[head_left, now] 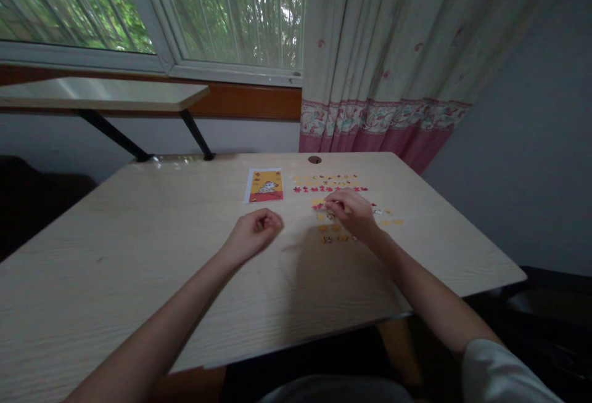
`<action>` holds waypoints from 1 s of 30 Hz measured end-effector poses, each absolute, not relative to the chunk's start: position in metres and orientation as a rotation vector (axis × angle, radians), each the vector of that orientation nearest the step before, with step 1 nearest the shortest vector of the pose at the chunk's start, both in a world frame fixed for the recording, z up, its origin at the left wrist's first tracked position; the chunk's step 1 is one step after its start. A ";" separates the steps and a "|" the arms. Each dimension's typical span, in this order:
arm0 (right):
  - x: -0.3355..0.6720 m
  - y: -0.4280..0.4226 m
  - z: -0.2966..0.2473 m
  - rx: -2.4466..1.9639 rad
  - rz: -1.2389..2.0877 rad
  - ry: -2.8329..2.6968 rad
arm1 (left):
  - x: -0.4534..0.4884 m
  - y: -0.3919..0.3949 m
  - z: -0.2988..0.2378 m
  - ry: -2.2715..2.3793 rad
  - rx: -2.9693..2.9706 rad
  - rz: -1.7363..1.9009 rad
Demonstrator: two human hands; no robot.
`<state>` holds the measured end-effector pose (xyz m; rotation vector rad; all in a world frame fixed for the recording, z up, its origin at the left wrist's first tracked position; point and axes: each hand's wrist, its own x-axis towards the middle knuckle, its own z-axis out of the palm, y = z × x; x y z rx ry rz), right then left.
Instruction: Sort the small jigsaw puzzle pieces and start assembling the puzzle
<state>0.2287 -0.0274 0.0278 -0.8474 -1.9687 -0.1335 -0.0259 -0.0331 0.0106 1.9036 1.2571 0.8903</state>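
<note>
My left hand (256, 230) is over the tabletop, just below the picture card, fingers curled in a loose fist with nothing visible in them. Thumb and fingertips pressed together, my right hand (350, 209) pinches at a small yellow-and-red puzzle piece (318, 204); the grip itself is partly hidden. Behind that hand lie rows of small pieces, including a line of red pieces (303, 190) and yellowish ones (324, 177). Nearer to me are scattered yellow pieces (342, 238), some patterned, with others (393, 222) right of my wrist. The printed picture card (266, 186) shows a white animal on yellow and red.
The pale wooden table (185, 236) has a round cable hole (314, 159) at its back edge. A raised shelf (139, 92) on black brackets stands at the back left. Behind are a window (231, 15) and a long curtain (379, 52); a dark chair-like shape sits at right.
</note>
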 end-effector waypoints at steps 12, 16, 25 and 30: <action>0.247 -0.020 0.034 -0.859 -0.246 -1.835 | -0.038 -0.030 0.012 1.493 2.602 0.571; 0.253 -0.022 0.035 -0.892 -0.104 -1.923 | -0.038 -0.031 0.012 1.504 2.593 0.565; 0.328 -0.054 0.019 -1.382 0.513 -2.083 | -0.037 -0.030 0.010 1.463 2.602 0.548; 0.355 -0.067 -0.004 -1.464 0.670 -2.037 | -0.038 -0.030 0.010 1.467 2.596 0.546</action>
